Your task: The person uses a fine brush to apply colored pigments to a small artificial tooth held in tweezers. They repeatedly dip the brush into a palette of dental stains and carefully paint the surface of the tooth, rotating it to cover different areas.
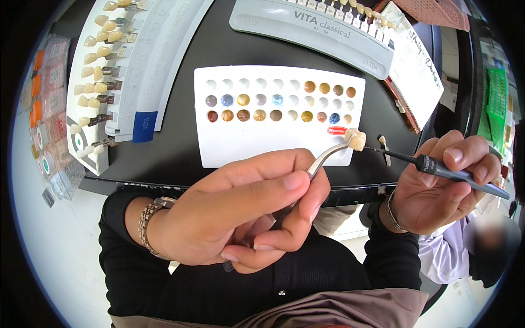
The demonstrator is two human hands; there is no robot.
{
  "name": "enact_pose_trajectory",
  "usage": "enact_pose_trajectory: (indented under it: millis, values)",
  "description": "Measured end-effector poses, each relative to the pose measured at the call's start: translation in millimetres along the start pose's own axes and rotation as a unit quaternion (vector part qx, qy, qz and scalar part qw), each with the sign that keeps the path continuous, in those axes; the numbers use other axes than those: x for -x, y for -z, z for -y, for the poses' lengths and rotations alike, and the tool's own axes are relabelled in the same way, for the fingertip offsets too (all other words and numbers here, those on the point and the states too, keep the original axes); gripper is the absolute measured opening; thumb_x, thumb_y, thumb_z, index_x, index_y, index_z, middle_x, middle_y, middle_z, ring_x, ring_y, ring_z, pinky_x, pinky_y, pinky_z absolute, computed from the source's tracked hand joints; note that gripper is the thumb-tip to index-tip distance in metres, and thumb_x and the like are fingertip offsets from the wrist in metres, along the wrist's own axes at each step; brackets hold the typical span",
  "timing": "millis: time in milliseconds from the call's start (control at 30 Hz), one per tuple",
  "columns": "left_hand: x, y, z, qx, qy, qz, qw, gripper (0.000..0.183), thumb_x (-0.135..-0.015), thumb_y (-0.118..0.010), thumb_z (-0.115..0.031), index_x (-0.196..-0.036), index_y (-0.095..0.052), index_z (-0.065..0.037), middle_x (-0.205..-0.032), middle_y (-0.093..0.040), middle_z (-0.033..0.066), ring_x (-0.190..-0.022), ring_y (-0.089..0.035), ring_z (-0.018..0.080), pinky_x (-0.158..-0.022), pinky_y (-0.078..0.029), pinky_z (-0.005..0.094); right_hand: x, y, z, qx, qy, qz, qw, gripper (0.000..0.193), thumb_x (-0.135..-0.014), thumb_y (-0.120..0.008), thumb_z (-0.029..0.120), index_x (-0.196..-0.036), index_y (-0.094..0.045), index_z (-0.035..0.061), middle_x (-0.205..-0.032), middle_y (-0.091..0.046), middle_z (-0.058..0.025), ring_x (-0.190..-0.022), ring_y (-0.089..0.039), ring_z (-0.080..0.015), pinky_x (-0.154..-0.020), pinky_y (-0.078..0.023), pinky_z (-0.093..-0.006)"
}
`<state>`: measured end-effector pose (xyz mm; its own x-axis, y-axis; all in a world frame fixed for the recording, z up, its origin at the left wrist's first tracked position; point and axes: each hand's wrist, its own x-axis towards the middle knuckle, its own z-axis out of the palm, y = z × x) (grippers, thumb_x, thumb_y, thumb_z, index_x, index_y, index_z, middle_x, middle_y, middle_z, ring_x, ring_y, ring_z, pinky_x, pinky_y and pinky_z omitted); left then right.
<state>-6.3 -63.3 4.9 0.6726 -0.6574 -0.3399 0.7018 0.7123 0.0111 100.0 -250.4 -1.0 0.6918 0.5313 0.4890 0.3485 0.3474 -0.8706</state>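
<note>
My left hand [240, 205] is closed around curved metal tweezers [324, 159], whose tips grip a small tooth-coloured dental crown [357, 140]. The crown is held up over the lower right corner of a white palette [246, 143]. In my right hand [429, 205] a slim brush [456, 176] with a dark grey handle is pinched between the fingers. Its fine dark tip points left and reaches the crown's right side; whether it touches cannot be told. Rows of round wells on the palette hold white, brown, yellow, blue and reddish pastes.
Tooth shade guides stand at the left [126, 82] and at the back [311, 38]. A small tooth-tipped shade tab [385, 150] lies right of the palette. Further right is a white handwritten sheet [418, 65]. Clear boxes [54, 98] line the far left. Another person's lilac sleeve [445, 254] shows at lower right.
</note>
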Motion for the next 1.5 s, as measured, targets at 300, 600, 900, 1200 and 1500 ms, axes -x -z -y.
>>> enact_pose_trajectory:
  millis: [300,600,900,1200,1500]
  values:
    - [-0.6,-1.4,3.0,-0.014,-0.020,-0.009,1.000,0.023,-0.090,-0.025,-0.024,-0.082,-0.034,-0.005,-0.055,-0.033,0.0047,-0.035,-0.023,0.0053,-0.032,-0.021,0.0184,-1.0,4.7,4.2,-0.002,-0.011,-0.006,1.000,0.017,-0.081,-0.049,0.010,-0.089,-0.034,0.0060,-0.084,-0.046,-0.0120,-0.057,-0.038,-0.0099,-0.048,-0.036,-0.0174]
    - [-0.9,-0.9,3.5,-0.018,-0.021,-0.018,0.999,0.021,-0.090,-0.026,-0.023,-0.084,-0.033,-0.004,-0.056,-0.034,0.0044,-0.039,-0.023,0.0061,-0.036,-0.021,0.0190,-1.2,2.6,1.5,-0.002,-0.006,0.007,1.000,0.016,-0.082,-0.046,0.009,-0.090,-0.033,0.0055,-0.086,-0.047,-0.0140,-0.057,-0.037,-0.0102,-0.048,-0.035,-0.0173]
    - [-0.5,-0.9,2.9,-0.022,-0.021,-0.012,0.999,0.022,-0.090,-0.026,-0.023,-0.085,-0.034,-0.004,-0.057,-0.034,0.0045,-0.040,-0.023,0.0061,-0.036,-0.022,0.0188,-2.5,3.7,0.3,0.010,0.004,0.013,1.000,0.016,-0.082,-0.046,0.009,-0.090,-0.033,0.0056,-0.086,-0.047,-0.0139,-0.057,-0.038,-0.0101,-0.047,-0.035,-0.0173]
    - [0.3,0.4,4.2,-0.014,-0.024,-0.008,1.000,0.022,-0.090,-0.027,-0.024,-0.084,-0.034,-0.004,-0.056,-0.034,0.0040,-0.039,-0.023,0.0060,-0.036,-0.022,0.0187,-2.3,1.8,-0.6,0.016,0.001,0.008,1.000,0.019,-0.080,-0.050,0.012,-0.088,-0.033,0.0063,-0.084,-0.047,-0.0127,-0.054,-0.039,-0.0095,-0.044,-0.036,-0.0169]
    - [0.2,0.9,3.8,-0.022,-0.024,-0.011,0.999,0.023,-0.090,-0.028,-0.025,-0.085,-0.035,-0.004,-0.057,-0.034,0.0038,-0.040,-0.023,0.0063,-0.037,-0.022,0.0188,-1.3,2.5,-2.2,0.000,0.000,0.006,1.000,0.021,-0.080,-0.051,0.011,-0.087,-0.033,0.0067,-0.082,-0.047,-0.0124,-0.055,-0.041,-0.0093,-0.045,-0.038,-0.0155]
